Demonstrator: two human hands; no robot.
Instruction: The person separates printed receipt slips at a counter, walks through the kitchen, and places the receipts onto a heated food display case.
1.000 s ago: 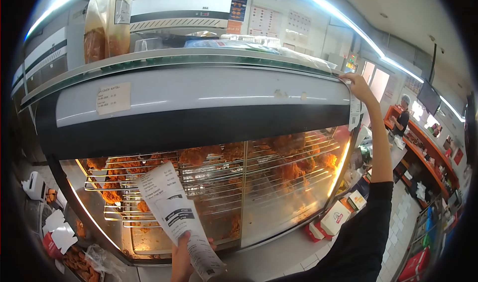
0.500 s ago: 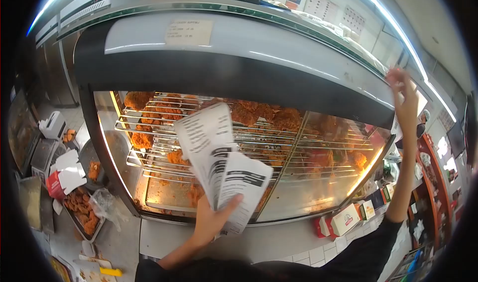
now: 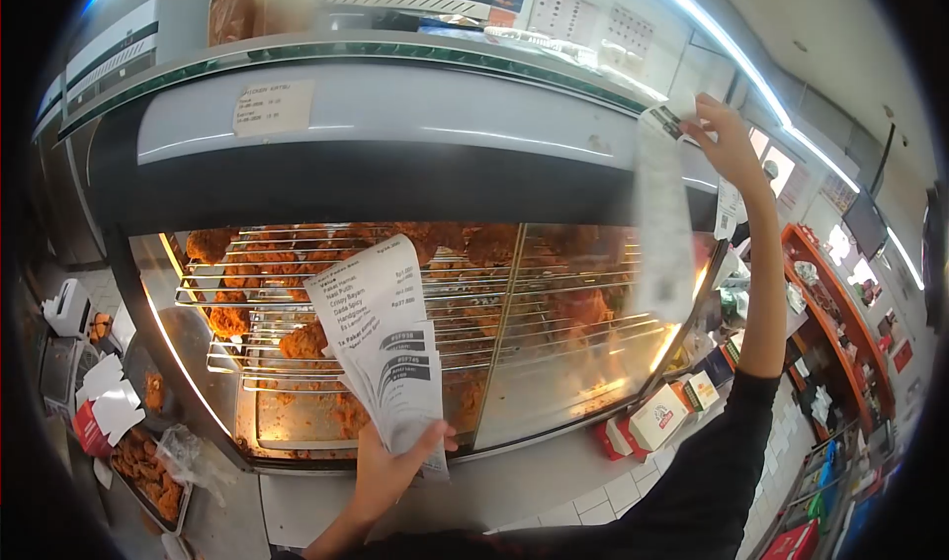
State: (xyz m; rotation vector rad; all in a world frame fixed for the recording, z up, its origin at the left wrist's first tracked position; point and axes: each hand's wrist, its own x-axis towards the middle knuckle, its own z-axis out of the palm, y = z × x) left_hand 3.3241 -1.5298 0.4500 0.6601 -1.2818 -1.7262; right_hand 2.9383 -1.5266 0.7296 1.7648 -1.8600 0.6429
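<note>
Several printed receipts (image 3: 381, 328) are fanned out in my left hand (image 3: 390, 466), thumb on top, before the lower glass of a warming cabinet (image 3: 395, 179). My right hand (image 3: 720, 137) is raised at the cabinet's upper right corner, its fingertips pinching the top of a long paper strip (image 3: 664, 214) that hangs down, blurred. Another receipt (image 3: 728, 209) hangs at the cabinet's right edge, below my right wrist. Fried chicken (image 3: 229, 313) lies on the wire racks behind the glass.
At the lower left are a tray of fried chicken (image 3: 148, 476), a plastic bag (image 3: 193, 456) and a red and white box (image 3: 104, 412). Food boxes (image 3: 660, 417) stand right of the cabinet. A handwritten-looking label (image 3: 274, 107) is on the cabinet front. An orange shelf (image 3: 840, 318) is farther right.
My right hand left the cabinet's top corner and now holds a paper strip slightly left of it. The receipts in my left hand have fanned and turned, and the view has swung.
</note>
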